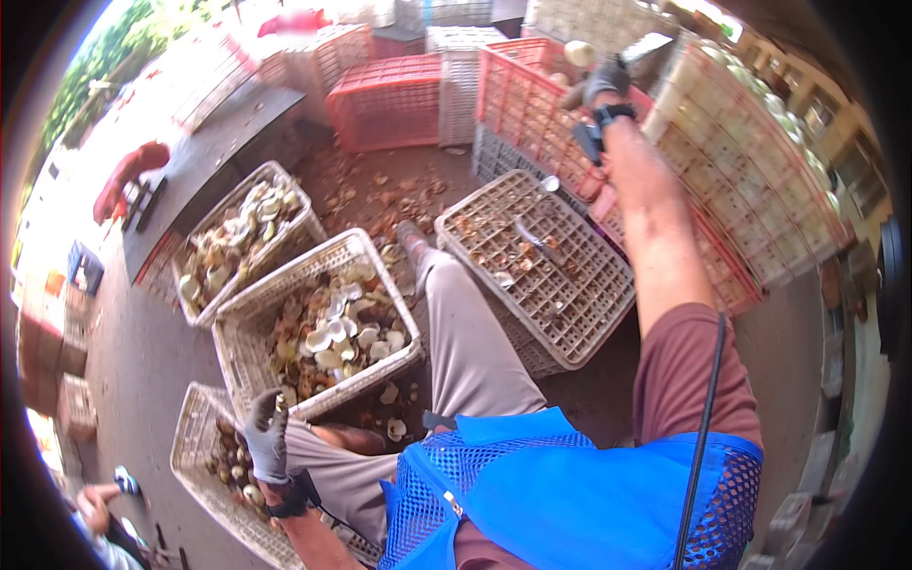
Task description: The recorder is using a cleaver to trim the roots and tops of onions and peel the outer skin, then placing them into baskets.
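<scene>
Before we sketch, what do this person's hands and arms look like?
The left hand and right hand wear grey gloves, each with a black wrist strap. The right arm has a short maroon cloth sleeve; no left sleeve shows.

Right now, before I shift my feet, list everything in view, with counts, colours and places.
peel crates: two, off-white, left of the legs
peelings and cut pieces: many, white and brown, inside them
third crate: one, off-white, lower left
small round vegetables: several, brown and pale, inside it
slatted crate: one, off-white, right of the legs
curved strip: one, silvery, on it
red crates: several, back
large crate: one, pale, right
round vegetable: one, pale, beside the right hand
blade: one, silvery, at that hand
dark board: one, back left
co-worker's leg: partly visible, lower left
vest: one, blue, bottom
left hand: one, grey-gloved, over the third crate
right hand: one, dark-gloved, upper right
</scene>
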Available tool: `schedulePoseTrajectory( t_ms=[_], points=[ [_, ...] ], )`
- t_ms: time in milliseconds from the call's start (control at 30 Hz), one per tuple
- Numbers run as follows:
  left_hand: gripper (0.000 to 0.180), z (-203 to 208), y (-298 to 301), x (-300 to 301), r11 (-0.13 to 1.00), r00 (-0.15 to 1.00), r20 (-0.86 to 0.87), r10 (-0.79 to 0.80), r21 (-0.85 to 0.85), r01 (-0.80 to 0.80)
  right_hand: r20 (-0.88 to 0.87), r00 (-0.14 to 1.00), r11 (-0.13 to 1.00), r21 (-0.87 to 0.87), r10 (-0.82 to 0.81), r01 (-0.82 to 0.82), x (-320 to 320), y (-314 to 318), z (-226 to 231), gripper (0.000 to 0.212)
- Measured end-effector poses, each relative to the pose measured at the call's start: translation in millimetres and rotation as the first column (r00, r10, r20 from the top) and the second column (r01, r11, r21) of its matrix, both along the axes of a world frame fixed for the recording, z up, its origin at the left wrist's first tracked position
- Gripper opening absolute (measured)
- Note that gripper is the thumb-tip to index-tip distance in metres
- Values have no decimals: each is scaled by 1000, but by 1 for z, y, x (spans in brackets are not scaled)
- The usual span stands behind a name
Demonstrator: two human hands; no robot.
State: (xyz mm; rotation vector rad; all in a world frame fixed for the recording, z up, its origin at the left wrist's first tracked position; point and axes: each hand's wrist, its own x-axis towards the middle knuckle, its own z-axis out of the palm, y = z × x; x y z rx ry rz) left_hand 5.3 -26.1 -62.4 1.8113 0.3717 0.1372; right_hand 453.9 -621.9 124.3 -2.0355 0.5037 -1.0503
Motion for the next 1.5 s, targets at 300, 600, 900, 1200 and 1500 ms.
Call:
schedulePoseTrajectory(
  t_ms=[300, 600, 900, 1200, 1500],
  points=[
    [27, -35, 104, -129, 740, 763, 68, 642, -313, -595, 231, 539, 127, 828, 810, -546, -133, 182, -160, 20],
    [9, -147, 192, -257, 551, 555, -237, 798, -89, -830, -22, 122, 52, 967, 992, -248, -306, 344, -253, 19],
    [34, -230, 227, -308, 705, 552, -443, 706, 372, -603, -245, -65, 223, 945, 967, -239, -342, 399, -273, 27],
    [34, -203, 204, -193, 825, 757, -491, 431, 554, -111, -314, -31, 303, 934, 949, -190, -350, 412, -295, 24],
    [53, -230, 195, -151, 716, 749, -620, 233, 631, 299, -384, -63, 361, 904, 921, -228, -348, 414, -293, 19]
  ],
)
